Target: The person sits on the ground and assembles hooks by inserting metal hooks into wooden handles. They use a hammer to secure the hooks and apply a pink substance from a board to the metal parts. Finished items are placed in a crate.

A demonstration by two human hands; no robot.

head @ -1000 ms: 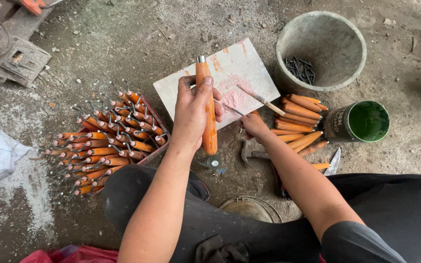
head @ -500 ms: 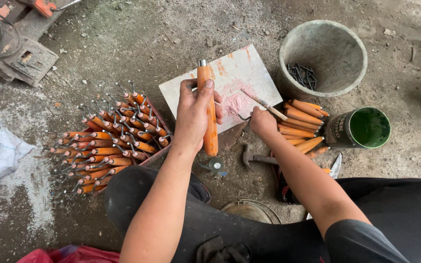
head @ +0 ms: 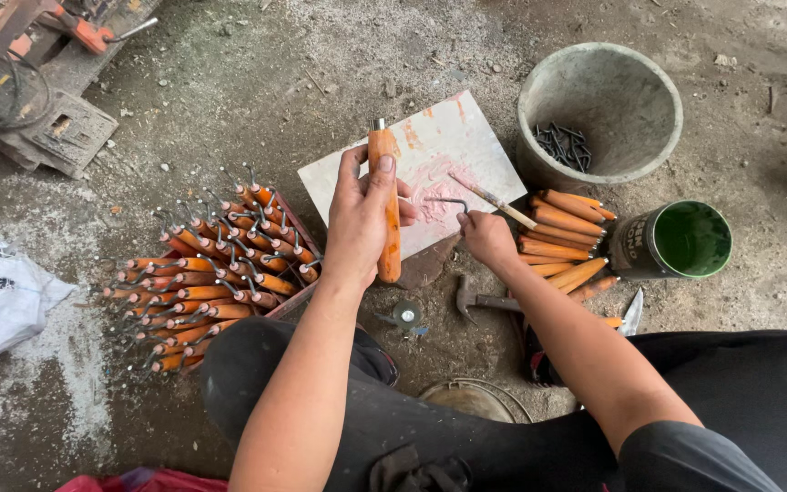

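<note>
Rough, dusty concrete floor (head: 257, 82), a grey bucket (head: 599, 114) at upper right. At centre, the left hand (head: 363, 223) grips a smooth orange wooden handle (head: 384, 205) upright over a paint-smeared board (head: 430, 169). The right hand (head: 487, 239) pinches a thin bent metal hook (head: 445, 201) just beside it.

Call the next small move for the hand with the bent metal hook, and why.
Probably bring the thin bent metal hook in the right hand across to the metal-capped top end of the orange wooden handle. The left hand holds that handle upright, its cap bare, while the finished hooked handles piled to the left each carry one.
</note>
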